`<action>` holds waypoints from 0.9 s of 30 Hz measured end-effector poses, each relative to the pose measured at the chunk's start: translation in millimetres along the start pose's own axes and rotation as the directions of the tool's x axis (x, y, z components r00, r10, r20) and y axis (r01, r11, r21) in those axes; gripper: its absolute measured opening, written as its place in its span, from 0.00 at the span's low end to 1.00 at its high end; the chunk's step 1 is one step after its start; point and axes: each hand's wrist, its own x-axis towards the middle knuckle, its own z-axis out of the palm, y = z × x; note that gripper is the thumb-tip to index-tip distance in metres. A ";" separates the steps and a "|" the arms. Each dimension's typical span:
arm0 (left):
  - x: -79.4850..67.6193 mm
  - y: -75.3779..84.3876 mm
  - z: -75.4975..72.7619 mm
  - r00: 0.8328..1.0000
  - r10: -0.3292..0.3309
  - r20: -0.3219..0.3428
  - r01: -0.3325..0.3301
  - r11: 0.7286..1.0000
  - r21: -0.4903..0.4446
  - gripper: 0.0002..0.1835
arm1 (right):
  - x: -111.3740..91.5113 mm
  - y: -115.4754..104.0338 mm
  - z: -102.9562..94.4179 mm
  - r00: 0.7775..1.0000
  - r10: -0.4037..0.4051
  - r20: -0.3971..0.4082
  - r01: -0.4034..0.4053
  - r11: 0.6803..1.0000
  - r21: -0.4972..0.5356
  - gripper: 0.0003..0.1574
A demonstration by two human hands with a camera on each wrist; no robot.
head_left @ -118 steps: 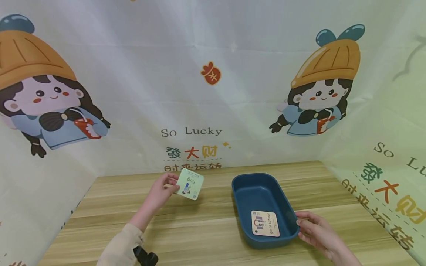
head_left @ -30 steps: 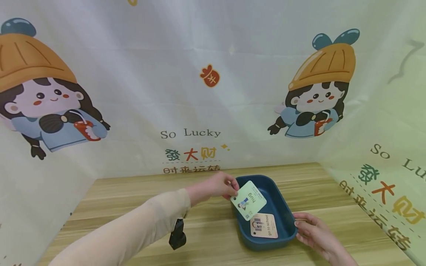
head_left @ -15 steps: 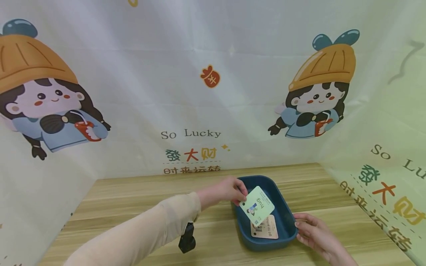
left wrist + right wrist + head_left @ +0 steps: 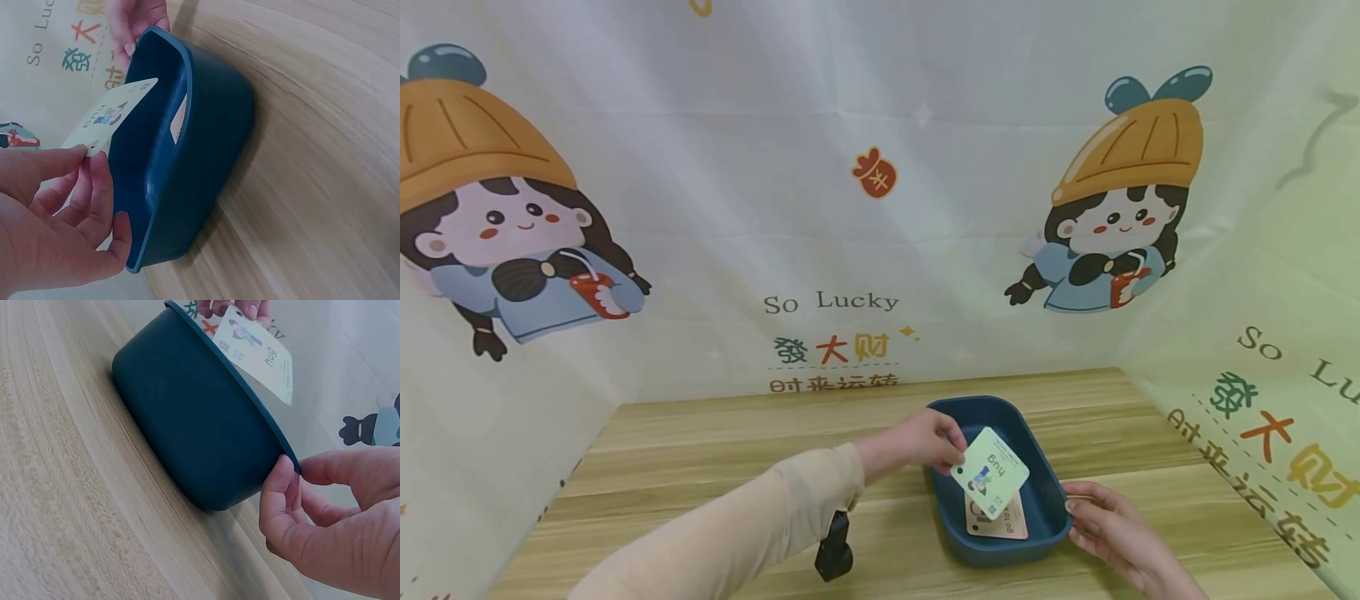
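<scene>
My left hand (image 4: 928, 439) pinches a pale green flash card (image 4: 996, 471) by one corner between thumb and fingers. The card reads "hug" and shows a small figure. It is held tilted over the dark blue tub (image 4: 1033, 446), above its inside. On the tub's floor lies a pinkish flash card (image 4: 1003, 527), partly hidden under the green one in the head view; only its edge shows in the left wrist view. My right hand (image 4: 1112, 529) pinches the tub's rim at the near right corner, thumb and fingers on either side, as the right wrist view shows.
The tub stands on a wood-grain table (image 4: 715, 433). A printed cloth (image 4: 820, 208) with cartoon figures hangs behind and along the sides. A black camera mount (image 4: 833, 550) sits under the left sleeve (image 4: 737, 525).
My left hand has carried the green card from the left of the tub to over it, lately drifting right and nearer. The right hand has stayed at the rim.
</scene>
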 end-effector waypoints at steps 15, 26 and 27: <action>-0.4 -3.6 7.6 1.000 -0.009 -0.025 0.008 0.999 -0.039 0.04 | -1.5 0.4 0.3 1.000 -0.009 0.007 0.009 1.000 0.000 0.23; -2.4 -3.1 -0.9 0.999 -0.035 -0.037 0.037 0.998 0.060 0.19 | -2.3 1.0 -0.9 0.999 -0.019 0.043 0.018 1.000 0.018 0.20; -2.3 -3.5 -0.8 0.999 -0.032 -0.040 0.035 0.997 0.067 0.19 | -2.3 1.1 -1.0 0.999 -0.019 0.043 0.018 1.000 0.019 0.20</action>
